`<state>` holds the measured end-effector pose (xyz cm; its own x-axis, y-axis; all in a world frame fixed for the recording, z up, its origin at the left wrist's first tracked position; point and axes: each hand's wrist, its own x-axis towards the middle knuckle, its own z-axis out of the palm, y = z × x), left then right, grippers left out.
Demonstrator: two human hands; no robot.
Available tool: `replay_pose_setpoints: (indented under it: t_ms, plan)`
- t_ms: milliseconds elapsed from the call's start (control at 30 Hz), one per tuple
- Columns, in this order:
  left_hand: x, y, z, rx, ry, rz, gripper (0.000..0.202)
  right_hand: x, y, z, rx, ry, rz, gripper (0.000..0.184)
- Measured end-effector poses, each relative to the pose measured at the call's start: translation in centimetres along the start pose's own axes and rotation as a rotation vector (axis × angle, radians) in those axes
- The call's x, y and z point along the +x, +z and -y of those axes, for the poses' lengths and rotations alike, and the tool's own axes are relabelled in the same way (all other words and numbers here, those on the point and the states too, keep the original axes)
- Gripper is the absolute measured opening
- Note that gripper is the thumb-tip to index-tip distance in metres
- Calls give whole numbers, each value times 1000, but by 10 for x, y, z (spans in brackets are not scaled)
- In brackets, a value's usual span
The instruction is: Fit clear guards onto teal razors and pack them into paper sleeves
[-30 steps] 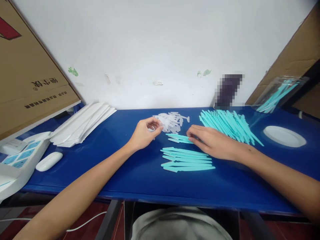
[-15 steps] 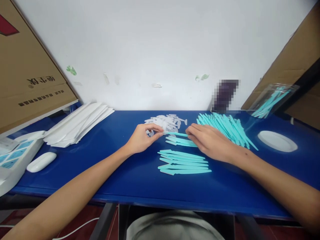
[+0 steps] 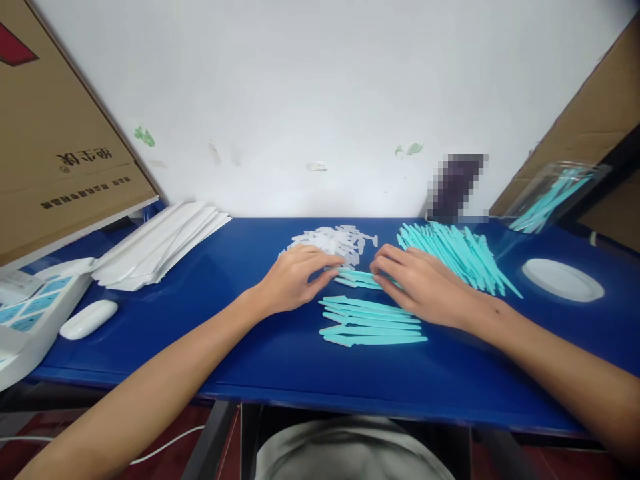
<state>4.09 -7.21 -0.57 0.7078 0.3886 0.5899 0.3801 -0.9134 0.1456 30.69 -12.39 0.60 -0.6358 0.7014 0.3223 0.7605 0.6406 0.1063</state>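
Note:
A teal eyebrow razor (image 3: 356,272) lies between my two hands, low over a small group of similar razors (image 3: 353,283). My left hand (image 3: 300,277) pinches its left end between thumb and index finger. My right hand (image 3: 413,283) has its bent fingers closed on the right end, hiding it. Closer to me, several more teal razors (image 3: 373,321) lie side by side in a row, blade ends to the left. Behind my left hand is a pile of small translucent white caps (image 3: 335,241). Beyond my right hand is a heap of teal razors (image 3: 450,253).
At left are a stack of white paper sheets (image 3: 160,247), a white oval case (image 3: 89,320) and a white device with blue panels (image 3: 37,307). A white oval dish (image 3: 563,280) and a clear jar with teal razors (image 3: 555,197) stand right. Cardboard (image 3: 65,133) flanks the blue table (image 3: 225,353).
My hands have lowered the razor slightly toward the small group beneath it. The left hand has turned more palm-down, and the view has shifted a little.

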Motion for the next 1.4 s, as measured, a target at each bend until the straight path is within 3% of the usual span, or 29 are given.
replay_pose_setpoints:
  t_ms: [100, 200, 400, 600, 767, 967, 1233, 1400]
  plan:
    - [0, -14, 12, 182, 2, 164, 32, -1, 2, 0, -25, -13, 71, 24]
    - [-3, -27, 26, 273, -85, 274, 36, -3, 4, -2, -59, -16, 133, 24]
    - [-9, -39, 38, 206, -253, 309, 27, -4, -2, 0, 18, -50, 148, 27]
    - [-7, -39, 35, 159, -247, 463, 24, -5, -4, 3, 137, -130, 214, 30]
    - [-6, -39, 31, 155, -258, 511, 28, -4, -4, 2, 145, -83, 255, 27]
    - [-2, -43, 22, 32, -284, 575, 26, -2, -8, 3, 319, 51, 321, 17]
    - [-5, -38, 24, -93, -270, 561, 19, -2, -8, -1, 320, 60, 219, 15]
    - [-7, -34, 21, -90, -245, 587, 19, -2, -5, -1, 293, 50, 230, 15]
